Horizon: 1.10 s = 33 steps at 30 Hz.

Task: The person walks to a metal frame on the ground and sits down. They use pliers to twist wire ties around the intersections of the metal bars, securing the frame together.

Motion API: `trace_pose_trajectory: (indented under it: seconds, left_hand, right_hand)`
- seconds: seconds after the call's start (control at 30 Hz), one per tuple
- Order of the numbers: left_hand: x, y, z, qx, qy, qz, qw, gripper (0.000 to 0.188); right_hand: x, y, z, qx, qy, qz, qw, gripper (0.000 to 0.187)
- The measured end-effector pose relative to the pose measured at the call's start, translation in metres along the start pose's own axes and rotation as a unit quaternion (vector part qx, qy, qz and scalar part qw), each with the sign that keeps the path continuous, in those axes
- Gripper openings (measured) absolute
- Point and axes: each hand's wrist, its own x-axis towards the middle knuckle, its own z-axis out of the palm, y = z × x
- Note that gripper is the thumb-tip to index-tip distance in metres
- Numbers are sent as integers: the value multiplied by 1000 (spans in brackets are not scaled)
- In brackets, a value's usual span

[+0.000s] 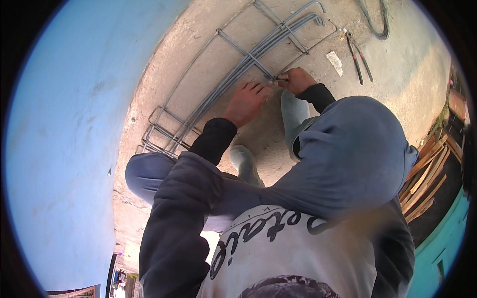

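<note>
A long cage of grey steel bars (228,68), with thin crossbars along it, lies on the concrete floor in front of me. My left hand (247,103) is beside its near edge, the fingers apart and reaching towards the other hand; nothing shows in its grasp. Close by, my right hand (299,81) is closed at a near corner of a crossbar. What its fingers grip is too small and partly hidden to make out. The fingertips of both hands almost meet above the toe of one rubber boot (294,110).
Red-and-black-handled pincers (358,58) lie at the far right, near a pale broken chunk (335,63). Beyond is a loop of wire (380,30). A blue wall (74,124) rises at left; wooden strips (425,181) are stacked at right. My other boot (243,161) stands below my left hand.
</note>
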Motion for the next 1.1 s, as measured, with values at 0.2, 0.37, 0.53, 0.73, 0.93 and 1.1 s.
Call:
trace_pose_trajectory:
  seconds: [0.2,0.37,0.53,0.73,0.93,1.1]
  left_hand:
    - [18,-3,5,-337,-61,-365,866,29]
    - [31,-16,11,-573,-101,-472,662,28]
    - [30,-44,25,-603,-130,-497,610,24]
    - [43,-29,33,-564,23,-462,684,17]
    - [46,18,42,-428,297,-388,760,18]
    - [36,37,38,-266,234,-310,882,21]
  right_hand:
    - [-12,-12,8,-78,46,-3,996,34]
    - [-13,-12,9,-99,46,9,994,33]
    - [-13,-12,10,-96,50,-3,994,32]
    - [-14,-14,8,-97,53,-4,994,31]
    - [-13,-13,12,-83,65,-22,994,30]
    - [-13,-16,10,-72,48,-9,996,26]
